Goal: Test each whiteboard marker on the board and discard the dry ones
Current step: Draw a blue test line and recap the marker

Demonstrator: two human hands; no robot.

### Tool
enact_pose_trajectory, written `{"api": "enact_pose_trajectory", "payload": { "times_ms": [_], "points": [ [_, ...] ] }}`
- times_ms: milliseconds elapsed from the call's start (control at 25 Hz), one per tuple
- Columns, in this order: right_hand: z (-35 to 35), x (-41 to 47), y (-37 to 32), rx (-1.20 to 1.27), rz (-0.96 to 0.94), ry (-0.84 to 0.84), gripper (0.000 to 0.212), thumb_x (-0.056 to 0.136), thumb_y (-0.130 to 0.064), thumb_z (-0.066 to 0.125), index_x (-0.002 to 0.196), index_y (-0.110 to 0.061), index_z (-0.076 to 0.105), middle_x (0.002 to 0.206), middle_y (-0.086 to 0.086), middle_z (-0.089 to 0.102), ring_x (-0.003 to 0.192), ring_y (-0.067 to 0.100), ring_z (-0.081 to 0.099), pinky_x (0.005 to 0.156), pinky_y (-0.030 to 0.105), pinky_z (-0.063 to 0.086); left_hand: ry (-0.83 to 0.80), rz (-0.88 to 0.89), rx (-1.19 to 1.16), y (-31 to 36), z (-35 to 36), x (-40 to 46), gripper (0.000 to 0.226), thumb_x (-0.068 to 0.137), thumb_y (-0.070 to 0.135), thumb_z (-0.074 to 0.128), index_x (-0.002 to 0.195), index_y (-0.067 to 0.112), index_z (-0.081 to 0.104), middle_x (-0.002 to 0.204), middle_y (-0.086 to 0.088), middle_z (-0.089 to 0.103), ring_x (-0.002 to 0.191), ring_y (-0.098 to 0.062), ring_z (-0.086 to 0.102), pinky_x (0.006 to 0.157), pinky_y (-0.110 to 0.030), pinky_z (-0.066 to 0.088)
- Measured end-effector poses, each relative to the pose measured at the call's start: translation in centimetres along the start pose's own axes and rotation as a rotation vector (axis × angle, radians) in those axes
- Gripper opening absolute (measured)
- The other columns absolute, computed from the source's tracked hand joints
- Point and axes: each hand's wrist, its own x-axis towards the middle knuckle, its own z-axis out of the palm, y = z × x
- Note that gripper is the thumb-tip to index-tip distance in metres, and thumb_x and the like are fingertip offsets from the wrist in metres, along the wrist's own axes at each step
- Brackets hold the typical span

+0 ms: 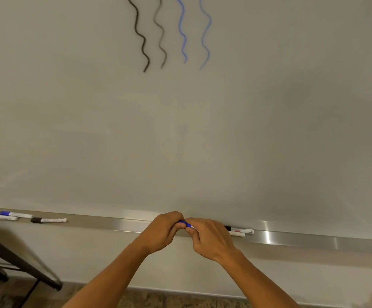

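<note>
Both hands meet just in front of the metal tray [291,237] that runs along the bottom of the whiteboard [180,130]. The left hand [164,233] has its fingers curled round the blue cap end of a blue marker [188,224], and the right hand [211,237] pinches the white barrel end of the same marker, so the two hands hold it between them, lying roughly level. Only a short blue-and-white stretch shows between the fingers; whether the cap is seated or coming loose cannot be told.

Just right of the right hand, two markers [241,231] lie on the tray, one with a black end, partly hidden by the hand. Far to the left on the tray lie three more: a blue-capped marker [16,214], a black-capped marker [0,217] just in front of it, and another black-capped marker [48,220] a little to their right.

High on the board stand four wavy lines: two black squiggles [151,34] on the left and two blue squiggles [194,32] on the right, one of each pair fainter.

At the lower left, a dark-framed table [13,263] stands over a speckled floor [147,300].
</note>
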Motion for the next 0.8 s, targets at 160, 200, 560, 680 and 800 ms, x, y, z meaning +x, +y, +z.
{"api": "enact_pose_trajectory", "payload": {
  "times_ms": [160, 200, 560, 680, 800],
  "points": [
    [0.6, 1.6, -1.8, -0.005, -0.011, 0.014, 0.027, 0.101, -0.039, 0.037, 0.111, -0.032, 0.062, 0.086, -0.009, 0.069, 0.071, 0.015, 0.061, 0.066, 0.038, 0.054, 0.011, 0.025, 0.038, -1.8, -2.0, -0.4, 0.047, 0.101, 0.055, 0.027, 0.096, 0.021, 0.059, 0.084, 0.012, 0.057, 0.073, -0.002, 0.052, 0.067, -0.011, 0.038],
    [0.8, 2.0, -2.2, -0.007, -0.017, 0.013, 0.027, 0.101, -0.038, 0.037, 0.111, -0.031, 0.062, 0.085, -0.008, 0.069, 0.070, 0.015, 0.061, 0.066, 0.039, 0.054, 0.009, 0.035, 0.043, -2.2, -2.4, -0.4, 0.047, 0.101, 0.055, 0.027, 0.096, 0.021, 0.059, 0.084, 0.012, 0.057, 0.073, -0.001, 0.051, 0.067, -0.011, 0.038],
    [-0.7, 3.7, -1.5, -0.027, 0.029, -0.024, 0.049, 0.104, -0.026, 0.036, 0.149, -0.045, 0.037, 0.111, -0.013, 0.072, 0.094, 0.014, 0.068, 0.077, 0.031, 0.054, -0.022, -0.109, -0.069, -4.3, -7.1, -0.9, 0.034, 0.100, 0.051, 0.032, 0.096, 0.026, 0.056, 0.094, 0.009, 0.067, 0.089, -0.004, 0.064, 0.075, -0.014, 0.048],
    [-0.9, 3.9, -1.5, 0.052, 0.056, 0.041, 0.042, 0.107, -0.034, 0.034, 0.149, -0.039, 0.039, 0.104, -0.009, 0.070, 0.087, 0.012, 0.064, 0.075, 0.027, 0.051, 0.002, -0.174, -0.098, -4.0, -8.1, -0.4, 0.026, 0.100, 0.049, 0.030, 0.093, 0.033, 0.050, 0.093, 0.009, 0.066, 0.091, -0.005, 0.063, 0.078, -0.017, 0.048],
    [-1.6, 4.2, -1.6, 0.162, 0.086, 0.076, 0.041, 0.107, -0.038, 0.035, 0.145, -0.029, 0.048, 0.102, -0.007, 0.069, 0.087, 0.011, 0.064, 0.078, 0.024, 0.053, 0.047, -0.152, -0.085, -3.5, -9.3, 0.2, 0.033, 0.102, 0.051, 0.027, 0.092, 0.029, 0.050, 0.091, 0.008, 0.065, 0.089, -0.010, 0.063, 0.080, -0.028, 0.051]
  ]
}}
